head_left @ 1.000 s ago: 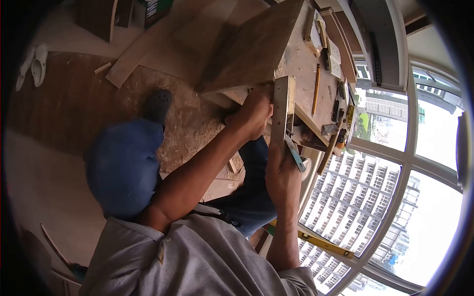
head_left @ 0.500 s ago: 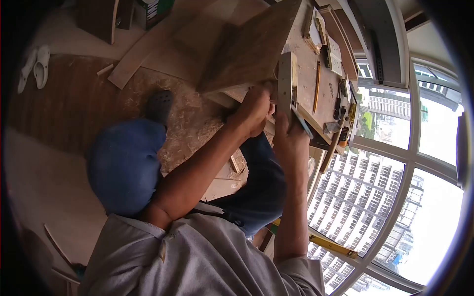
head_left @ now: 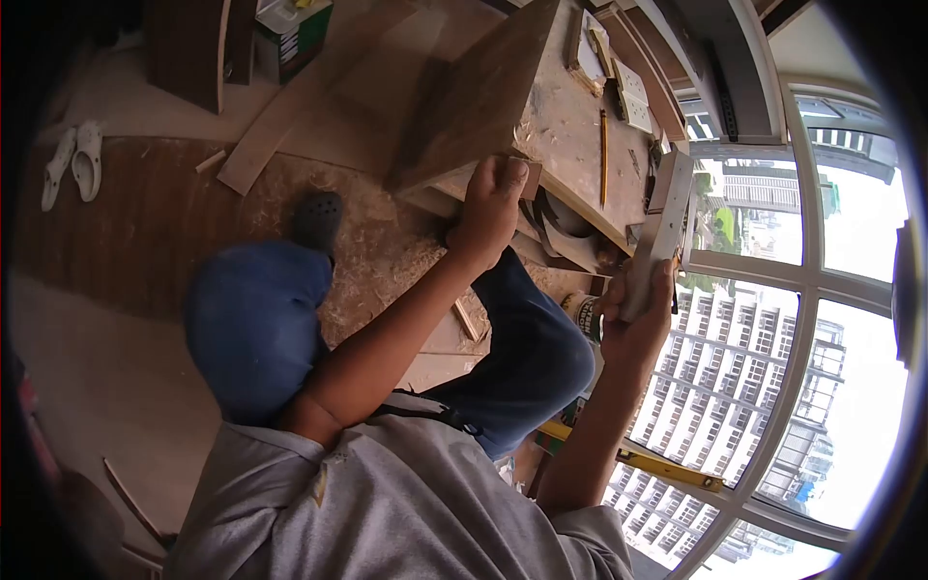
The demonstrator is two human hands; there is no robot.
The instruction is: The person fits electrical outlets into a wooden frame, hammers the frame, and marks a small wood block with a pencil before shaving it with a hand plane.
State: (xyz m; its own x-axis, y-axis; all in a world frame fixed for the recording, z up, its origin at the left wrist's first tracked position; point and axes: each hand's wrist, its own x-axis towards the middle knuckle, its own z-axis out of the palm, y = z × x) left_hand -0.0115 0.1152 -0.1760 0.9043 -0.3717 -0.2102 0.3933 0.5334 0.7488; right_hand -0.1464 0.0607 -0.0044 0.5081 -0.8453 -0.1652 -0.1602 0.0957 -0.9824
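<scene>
My left hand (head_left: pixel 491 208) is closed on a small brown wood piece (head_left: pixel 531 181) beside the corner of the wooden workbench (head_left: pixel 570 130). Farther right, my right hand (head_left: pixel 640 307) grips the lower end of a long pale block (head_left: pixel 662 227), which stands tilted near the bench's right end, in front of the window. Its far end points up and away from me. A yellow pencil (head_left: pixel 604 159) lies on the bench top among wood shavings, near a white socket plate (head_left: pixel 632 98).
A yellow spirit level (head_left: pixel 672 469) is by the window, right of my right forearm. A can (head_left: pixel 582 315) stands below the bench. White clogs (head_left: pixel 87 162), a long board (head_left: pixel 259 145) and a green box (head_left: pixel 293 43) are on the floor at left, with shavings around my feet.
My hands have moved apart. The right hand has carried the long block rightward, away from the bench corner. The small wood piece now shows in my left hand, and the view has shifted slightly.
</scene>
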